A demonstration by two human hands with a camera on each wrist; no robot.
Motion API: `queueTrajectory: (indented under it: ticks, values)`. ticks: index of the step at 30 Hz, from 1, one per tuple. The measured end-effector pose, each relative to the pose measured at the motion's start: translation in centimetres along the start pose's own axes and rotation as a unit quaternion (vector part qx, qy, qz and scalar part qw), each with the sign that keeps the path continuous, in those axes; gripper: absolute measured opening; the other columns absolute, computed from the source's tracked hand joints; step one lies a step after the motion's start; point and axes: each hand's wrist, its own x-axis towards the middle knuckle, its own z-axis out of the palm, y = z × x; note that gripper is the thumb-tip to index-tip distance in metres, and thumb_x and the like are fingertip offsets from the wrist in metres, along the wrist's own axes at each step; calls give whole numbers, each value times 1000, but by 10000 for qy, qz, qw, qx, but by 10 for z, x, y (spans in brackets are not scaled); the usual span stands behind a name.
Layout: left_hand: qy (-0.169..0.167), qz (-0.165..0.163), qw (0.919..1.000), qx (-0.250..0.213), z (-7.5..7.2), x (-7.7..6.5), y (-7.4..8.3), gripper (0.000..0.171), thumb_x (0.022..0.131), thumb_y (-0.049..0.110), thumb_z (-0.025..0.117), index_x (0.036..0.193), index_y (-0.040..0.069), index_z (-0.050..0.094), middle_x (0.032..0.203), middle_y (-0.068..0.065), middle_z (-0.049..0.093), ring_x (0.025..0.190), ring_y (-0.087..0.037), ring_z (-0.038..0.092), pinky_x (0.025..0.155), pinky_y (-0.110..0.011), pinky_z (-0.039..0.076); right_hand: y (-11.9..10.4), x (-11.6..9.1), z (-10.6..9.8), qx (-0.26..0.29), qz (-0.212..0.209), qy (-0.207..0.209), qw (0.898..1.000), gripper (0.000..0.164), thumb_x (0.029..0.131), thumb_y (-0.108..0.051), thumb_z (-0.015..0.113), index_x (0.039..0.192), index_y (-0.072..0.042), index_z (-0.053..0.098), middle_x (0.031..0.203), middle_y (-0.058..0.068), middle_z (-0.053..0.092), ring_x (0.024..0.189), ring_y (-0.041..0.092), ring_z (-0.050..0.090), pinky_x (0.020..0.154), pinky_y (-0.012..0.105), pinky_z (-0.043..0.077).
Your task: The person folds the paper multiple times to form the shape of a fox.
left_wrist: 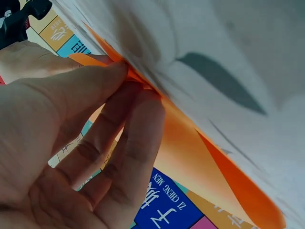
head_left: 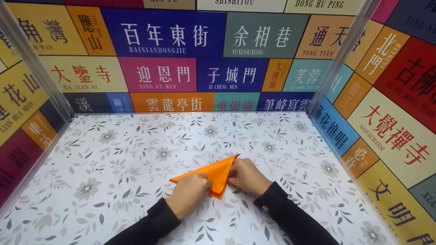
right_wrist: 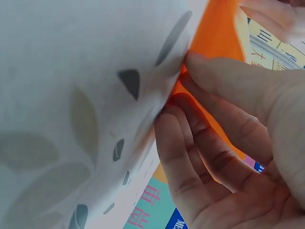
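Orange sheet (head_left: 218, 173) lies folded to roughly a triangle on the surface (head_left: 190, 136), a bit R of ctr & toward the person. Long upper edge slopes up from a L tip to a tip at upper R; at the bottom a 2nd layer pokes out under the top one. L hand (head_left: 190, 194) is on the lower-L part, fingers curled, thumb & fingertips pinching the sheet's edge down by the surface. R hand (head_left: 250, 177) pinches the R side, just below the upper-R tip, thumb vs. fingers. Both hands get in the way in the head view: L covers part of the lower edge, R hides some of the R edge, so exact fold there can't be told.

Around: surface is white w/ grey flowers & leaves. Black L sleeve (head_left: 146, 228) & R sleeve (head_left: 293, 217) cross its near part. Back wall (head_left: 209, 58), L wall (head_left: 20, 102) & R wall (head_left: 391, 136) box it in, all w/ coloured panels of Chinese chars + Latin spellings. Clear strips run up the corners, L strip (head_left: 46, 71) & R strip (head_left: 342, 51). L wrist view also has a black device (left_wrist: 16, 24) near the other hand, partly cut off by the frame.
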Motion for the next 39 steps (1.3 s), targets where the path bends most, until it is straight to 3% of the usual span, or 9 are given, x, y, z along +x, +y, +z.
queueTrajectory:
  ticks: [11,20,29,34,39]
  values:
    - [18,196,9992,334,0,-1,2,18,83,-3,90,82,15,87,75,-2,72,62,-21,69,54,-35,60,0,1,-1,-48,45,96,9999,17,86,0,90,83,-17,88,70,-10,73,64,4,55,64,22,46]
    - [-47,217,9992,339,0,-2,2,20,83,-5,89,82,15,86,76,-2,74,63,-21,70,55,-36,61,-2,-2,0,-563,317,352,9973,23,86,-5,95,75,-15,78,64,-11,59,61,7,51,61,25,44]
    - [-58,274,9989,382,0,-1,1,20,84,-4,90,84,17,88,77,-2,75,65,-20,71,58,-36,62,-7,-6,-9,-430,554,206,9973,26,88,-7,96,71,-16,79,62,-10,65,57,6,54,57,24,45]
    - [-83,348,9989,317,-1,-1,1,19,86,-2,91,86,17,90,78,-2,76,68,-19,72,60,-35,63,-15,-8,-21,-417,702,288,9962,21,92,-7,95,76,-15,83,70,-7,72,64,8,60,66,27,53]
    - [-35,486,9975,516,-2,-2,2,17,87,1,93,87,18,89,79,-1,76,70,-19,73,60,-35,63,-23,-6,-22,-493,239,434,9976,6,92,-6,93,90,-10,89,88,1,79,80,14,70,79,33,63]
